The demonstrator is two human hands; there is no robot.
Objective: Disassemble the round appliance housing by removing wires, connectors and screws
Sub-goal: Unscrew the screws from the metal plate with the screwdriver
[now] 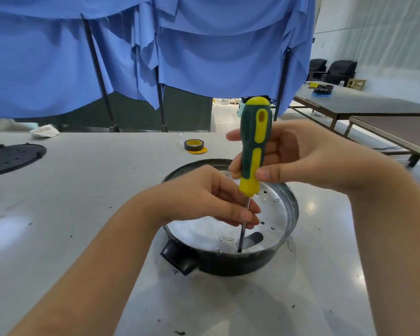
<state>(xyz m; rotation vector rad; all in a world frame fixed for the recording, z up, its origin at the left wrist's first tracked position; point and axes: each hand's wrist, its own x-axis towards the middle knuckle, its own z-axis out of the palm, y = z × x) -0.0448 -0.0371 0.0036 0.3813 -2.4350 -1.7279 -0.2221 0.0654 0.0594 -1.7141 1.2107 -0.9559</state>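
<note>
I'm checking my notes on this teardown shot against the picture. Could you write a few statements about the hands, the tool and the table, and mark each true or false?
1. The right hand grips the screwdriver by its handle. True.
2. The left hand lies flat on the table. False: its fingers pinch the screwdriver's metal shaft.
3. The screwdriver stands nearly upright, tip down inside the round housing. True.
4. The roll of tape sits inside the housing. False: it lies on the table beyond it.
5. A black perforated cover lies at the table's left. True.
</note>
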